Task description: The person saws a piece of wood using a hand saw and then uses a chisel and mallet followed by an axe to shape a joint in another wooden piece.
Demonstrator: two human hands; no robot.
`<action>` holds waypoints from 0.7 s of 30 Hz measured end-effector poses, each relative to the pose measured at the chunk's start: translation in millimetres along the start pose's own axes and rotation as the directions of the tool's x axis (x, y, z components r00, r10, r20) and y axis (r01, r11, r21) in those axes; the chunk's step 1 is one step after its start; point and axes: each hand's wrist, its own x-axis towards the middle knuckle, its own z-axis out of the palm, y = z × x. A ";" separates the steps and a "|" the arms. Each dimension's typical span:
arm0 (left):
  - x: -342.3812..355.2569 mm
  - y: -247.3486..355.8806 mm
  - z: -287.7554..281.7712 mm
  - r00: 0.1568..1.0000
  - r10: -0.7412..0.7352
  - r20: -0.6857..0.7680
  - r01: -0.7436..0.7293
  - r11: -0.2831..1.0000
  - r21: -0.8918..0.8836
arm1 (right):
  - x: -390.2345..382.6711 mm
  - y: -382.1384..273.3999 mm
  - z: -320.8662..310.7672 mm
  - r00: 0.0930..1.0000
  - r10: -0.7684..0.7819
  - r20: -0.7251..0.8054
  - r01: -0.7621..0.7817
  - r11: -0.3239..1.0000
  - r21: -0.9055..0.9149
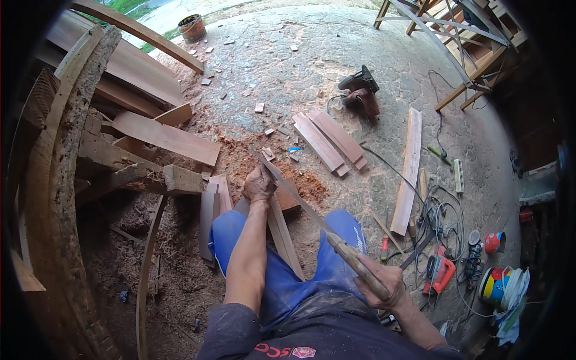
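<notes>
My right hand (pixel 384 281) is wrapped around the wooden handle of a hand saw (pixel 306 206). The saw's long narrow blade runs up and left, its tip passing close beside my left hand (pixel 259 183). Fingers curled, that left hand grips the far end of a narrow wooden board (pixel 282 231), which slopes down between my knees. Part of the board is hidden by my hand and the blade. Under its far end lies a reddish wood block (pixel 289 193), partly covered by the saw. Whether the teeth touch the wood, I cannot tell.
Cut boards (pixel 329 141) lie ahead amid sawdust, with a circular saw (pixel 361 93) beyond. A long plank (pixel 408 174), tangled cables (pixel 441 213) and a red power tool (pixel 440 271) are on the right. Heavy timbers (pixel 66 156) crowd the left. A bucket (pixel 192 28) stands far off.
</notes>
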 end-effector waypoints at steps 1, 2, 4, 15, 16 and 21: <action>2.6 -6.8 3.3 1.000 -0.013 -0.018 0.013 1.000 -0.001 | 16.5 6.9 14.9 0.995 -0.093 -0.023 0.092 0.995 -0.037; 4.2 -17.8 8.3 1.000 -0.023 -0.014 0.023 0.999 -0.031 | 48.2 19.0 39.3 0.981 -0.189 -0.041 0.186 0.979 -0.082; 12.5 -19.5 14.8 1.000 -0.006 -0.015 0.005 0.994 -0.110 | 117.6 41.5 88.5 0.982 0.152 0.109 -0.163 0.981 0.107; -11.1 4.3 11.6 0.962 0.272 -0.002 -0.272 0.962 -0.029 | 108.1 53.4 139.8 0.977 0.198 -0.074 -0.180 0.963 0.200; -6.2 7.6 -1.2 0.986 0.150 0.077 -0.139 0.982 -0.129 | 119.2 54.2 148.6 0.979 0.190 -0.073 -0.173 0.966 0.193; -3.1 -5.5 8.5 0.995 0.098 -0.017 -0.099 0.956 -0.278 | 143.9 44.9 144.8 0.977 0.210 -0.032 -0.202 0.966 0.161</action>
